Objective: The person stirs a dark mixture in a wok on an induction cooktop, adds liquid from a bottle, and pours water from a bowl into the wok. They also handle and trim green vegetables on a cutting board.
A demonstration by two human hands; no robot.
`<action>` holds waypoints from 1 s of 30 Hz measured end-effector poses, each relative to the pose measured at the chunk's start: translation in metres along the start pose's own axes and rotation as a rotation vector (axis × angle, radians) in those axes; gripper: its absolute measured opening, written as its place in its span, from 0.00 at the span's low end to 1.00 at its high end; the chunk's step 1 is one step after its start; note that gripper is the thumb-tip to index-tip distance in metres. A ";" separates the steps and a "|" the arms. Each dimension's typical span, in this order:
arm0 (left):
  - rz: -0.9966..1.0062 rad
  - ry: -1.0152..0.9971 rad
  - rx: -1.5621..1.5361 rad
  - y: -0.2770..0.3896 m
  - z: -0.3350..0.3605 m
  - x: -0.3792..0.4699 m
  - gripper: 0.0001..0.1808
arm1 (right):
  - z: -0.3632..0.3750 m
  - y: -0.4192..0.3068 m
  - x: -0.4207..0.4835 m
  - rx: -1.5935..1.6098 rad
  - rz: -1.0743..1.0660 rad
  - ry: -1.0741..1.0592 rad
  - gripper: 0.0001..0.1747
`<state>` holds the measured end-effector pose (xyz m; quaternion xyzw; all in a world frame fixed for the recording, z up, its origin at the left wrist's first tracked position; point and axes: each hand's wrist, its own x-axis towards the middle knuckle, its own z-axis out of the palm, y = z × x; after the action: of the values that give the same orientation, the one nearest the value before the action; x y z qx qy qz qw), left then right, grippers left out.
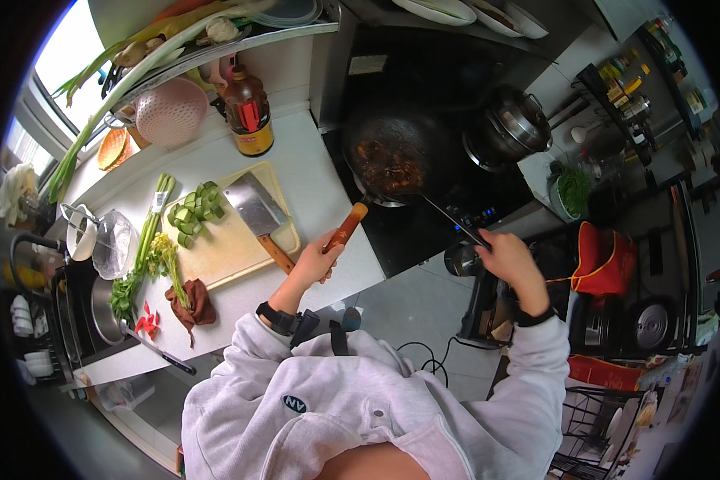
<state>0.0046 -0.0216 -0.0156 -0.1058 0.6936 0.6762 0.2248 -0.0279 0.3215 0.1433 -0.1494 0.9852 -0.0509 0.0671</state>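
Note:
My left hand (318, 259) is closed around the orange-brown handle (352, 227) of a dark wok (429, 141) on the black cooktop (408, 237). Dark, glossy browned food pieces (390, 163) lie in the wok. In my right hand (509, 255) is the black grip of a long, thin-shafted cooking utensil (453, 219). Its far end reaches into the wok among the food, so I cannot tell its exact kind. To the left, a cleaver (255, 204) rests on a cutting board (231, 258) beside cut green cucumber-like chunks (195, 210).
A stainless pot (519, 126) stands on the right burner. On the left counter are a large sauce bottle (249, 111), celery-like stalks (150, 231), a brown cloth (195, 303) and red pepper pieces (149, 323). A knife-like tool's black handle (179, 363) overhangs the counter's front edge.

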 end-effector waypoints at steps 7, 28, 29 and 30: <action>-0.007 0.016 -0.025 0.000 0.003 0.000 0.27 | 0.057 -0.002 0.038 -0.061 0.150 0.183 0.20; -0.020 0.055 -0.031 0.002 0.022 -0.008 0.28 | 0.103 0.005 0.061 0.263 0.196 0.297 0.23; -0.016 0.059 -0.004 0.003 0.024 -0.008 0.28 | 0.101 0.005 0.066 0.289 0.181 0.334 0.24; -0.013 0.060 0.008 0.003 0.024 -0.009 0.28 | 0.102 0.003 0.075 0.311 0.193 0.356 0.24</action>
<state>0.0154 0.0012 -0.0078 -0.1296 0.7019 0.6685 0.2088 -0.0843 0.2938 0.0334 -0.0311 0.9716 -0.2204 -0.0808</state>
